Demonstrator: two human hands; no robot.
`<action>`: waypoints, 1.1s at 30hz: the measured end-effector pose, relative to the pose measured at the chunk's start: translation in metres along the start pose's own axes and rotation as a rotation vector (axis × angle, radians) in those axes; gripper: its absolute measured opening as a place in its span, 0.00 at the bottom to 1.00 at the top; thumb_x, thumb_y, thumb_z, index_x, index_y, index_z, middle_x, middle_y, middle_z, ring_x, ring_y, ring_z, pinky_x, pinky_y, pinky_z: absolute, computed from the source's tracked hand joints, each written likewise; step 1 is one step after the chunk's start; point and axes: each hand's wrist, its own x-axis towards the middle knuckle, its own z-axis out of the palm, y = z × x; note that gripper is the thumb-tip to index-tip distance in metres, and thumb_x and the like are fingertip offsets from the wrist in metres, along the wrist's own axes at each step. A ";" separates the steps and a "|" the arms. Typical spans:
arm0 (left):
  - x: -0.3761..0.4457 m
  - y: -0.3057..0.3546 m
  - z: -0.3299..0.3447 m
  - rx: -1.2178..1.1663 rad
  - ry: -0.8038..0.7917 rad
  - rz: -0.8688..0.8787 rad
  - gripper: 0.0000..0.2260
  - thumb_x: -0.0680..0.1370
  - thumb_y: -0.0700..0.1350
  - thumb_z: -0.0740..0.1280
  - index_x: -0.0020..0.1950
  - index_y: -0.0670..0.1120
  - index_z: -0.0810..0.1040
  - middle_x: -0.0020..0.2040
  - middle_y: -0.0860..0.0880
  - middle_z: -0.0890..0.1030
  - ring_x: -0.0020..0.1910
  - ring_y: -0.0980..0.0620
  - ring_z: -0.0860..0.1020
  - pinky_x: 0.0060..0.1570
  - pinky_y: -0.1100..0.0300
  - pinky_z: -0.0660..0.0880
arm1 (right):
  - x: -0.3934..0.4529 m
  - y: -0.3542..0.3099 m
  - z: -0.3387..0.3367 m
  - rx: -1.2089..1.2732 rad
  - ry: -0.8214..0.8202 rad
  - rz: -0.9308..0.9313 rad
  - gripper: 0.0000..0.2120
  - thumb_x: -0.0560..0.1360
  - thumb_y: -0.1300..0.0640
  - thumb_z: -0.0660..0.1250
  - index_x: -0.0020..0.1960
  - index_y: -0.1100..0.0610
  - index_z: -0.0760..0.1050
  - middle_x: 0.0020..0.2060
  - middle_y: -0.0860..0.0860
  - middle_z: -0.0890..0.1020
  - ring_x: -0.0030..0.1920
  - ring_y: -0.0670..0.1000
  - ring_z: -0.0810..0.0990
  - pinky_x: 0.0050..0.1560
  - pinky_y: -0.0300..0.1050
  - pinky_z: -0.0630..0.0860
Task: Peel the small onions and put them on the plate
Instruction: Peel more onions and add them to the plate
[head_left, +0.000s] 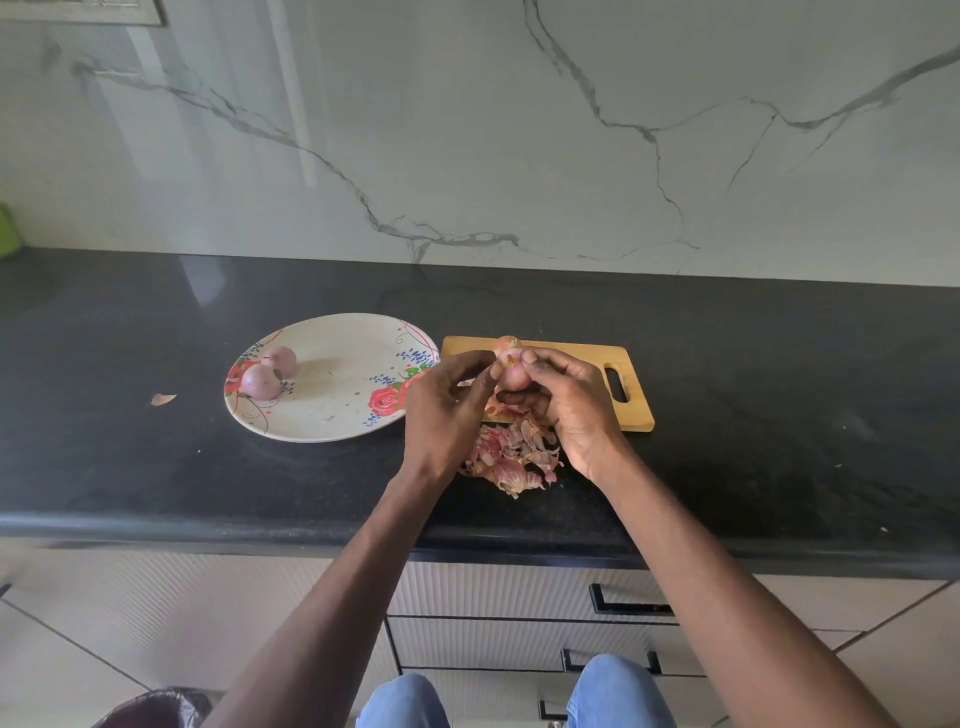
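My right hand (569, 405) grips a small pink onion (513, 375) above the wooden cutting board (582, 358). My left hand (447, 405) is beside it, its thumb and fingers pinching at the onion's left side. Another onion (508, 343), with dry skin on it, lies on the board just behind my fingers. Two peeled onions (270, 371) sit together on the left part of the flowered plate (337, 410). A heap of pink and brown peels (511, 457) lies on the counter below my hands.
The black counter (753, 415) runs to a marble wall behind. A loose peel scrap (162, 399) lies left of the plate. A green object (8, 231) shows at the far left edge. Drawers with black handles (628, 605) are below the counter edge.
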 end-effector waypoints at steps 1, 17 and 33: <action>0.000 0.000 0.000 0.034 0.000 0.022 0.09 0.80 0.45 0.70 0.59 0.44 0.84 0.53 0.51 0.86 0.53 0.54 0.84 0.54 0.51 0.81 | -0.001 -0.001 0.001 0.019 -0.012 0.010 0.07 0.80 0.61 0.67 0.52 0.62 0.83 0.49 0.63 0.85 0.43 0.58 0.86 0.49 0.55 0.84; -0.001 0.006 0.008 0.200 0.071 0.056 0.05 0.83 0.39 0.64 0.52 0.48 0.76 0.44 0.58 0.79 0.44 0.60 0.79 0.43 0.67 0.75 | 0.002 0.006 0.004 0.042 -0.065 0.023 0.20 0.67 0.54 0.80 0.55 0.57 0.80 0.57 0.60 0.83 0.61 0.66 0.80 0.64 0.68 0.75; 0.003 0.004 0.003 0.212 0.139 -0.115 0.08 0.81 0.37 0.66 0.58 0.42 0.81 0.53 0.46 0.84 0.52 0.50 0.81 0.54 0.56 0.78 | -0.001 -0.006 0.001 0.233 -0.103 0.056 0.17 0.75 0.60 0.69 0.63 0.62 0.77 0.56 0.63 0.82 0.52 0.61 0.82 0.52 0.53 0.82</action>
